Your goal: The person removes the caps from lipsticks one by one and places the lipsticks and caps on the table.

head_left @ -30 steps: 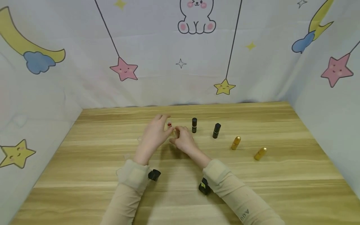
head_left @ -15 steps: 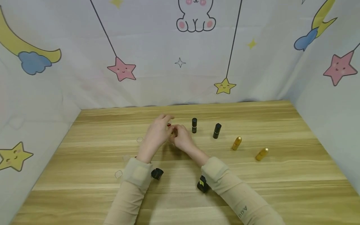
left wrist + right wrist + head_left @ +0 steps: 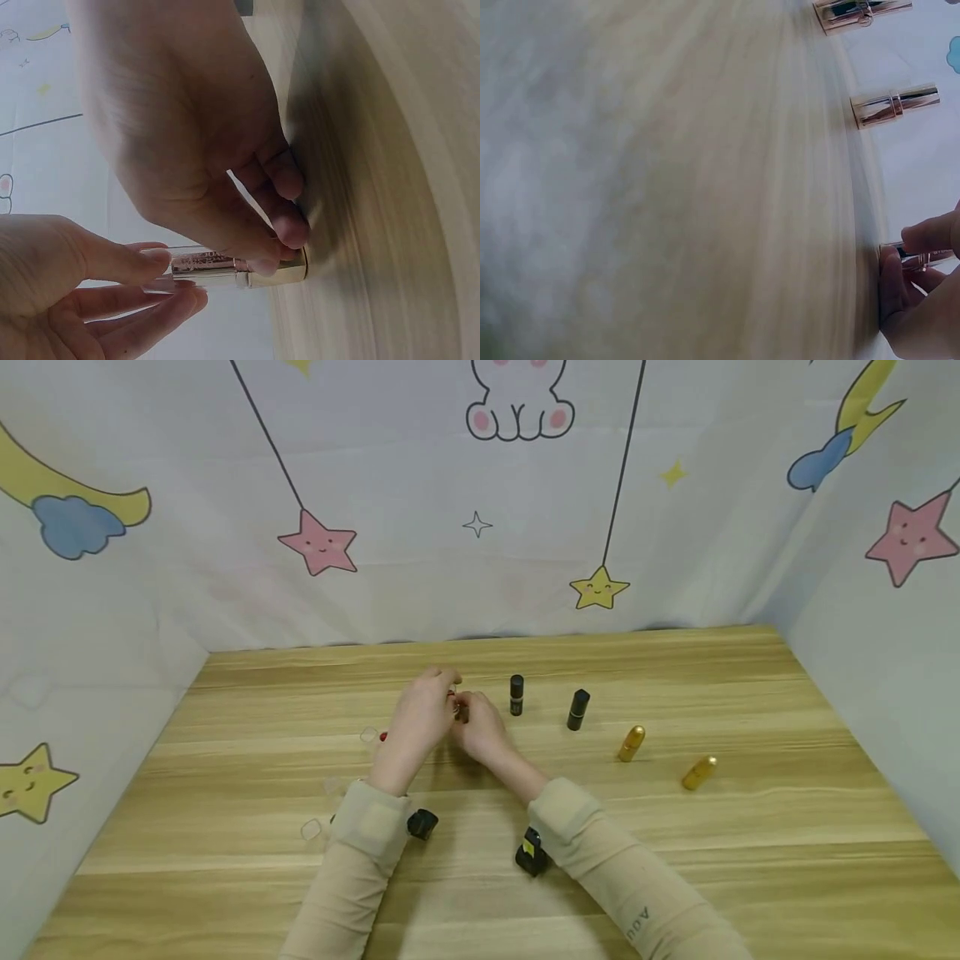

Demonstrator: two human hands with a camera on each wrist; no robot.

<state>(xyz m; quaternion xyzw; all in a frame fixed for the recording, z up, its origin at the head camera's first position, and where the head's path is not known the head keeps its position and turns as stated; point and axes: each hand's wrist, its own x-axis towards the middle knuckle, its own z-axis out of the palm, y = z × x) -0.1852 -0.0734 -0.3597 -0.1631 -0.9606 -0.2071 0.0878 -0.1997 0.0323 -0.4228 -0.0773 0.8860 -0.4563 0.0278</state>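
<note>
Beyond the wrists, toward the back of the wooden table, both hands meet at one lipstick (image 3: 204,262) with a clear upper part and a gold base. My left hand (image 3: 422,720) pinches its clear upper end between thumb and fingers, best seen in the left wrist view. Lower down, my right hand (image 3: 482,728) grips the gold base (image 3: 289,271), close over the table top. In the right wrist view, the right hand's fingers (image 3: 891,289) curl round the base. The head view has most of the lipstick hidden behind the fingers.
Right of the hands stand two black lipsticks (image 3: 517,695), (image 3: 577,710) and two gold ones (image 3: 632,743), (image 3: 699,773). Left of the left arm, clear-topped pieces (image 3: 311,829) stand, partly hidden. Two shiny tubes (image 3: 895,105), (image 3: 855,13) stand upright. A printed cloth (image 3: 420,552) backs the table.
My right hand's fingers have shifted a little left and closed in on the lipstick. My left hand has stayed at it. The head view has tilted slightly, showing a red spot beside the left arm.
</note>
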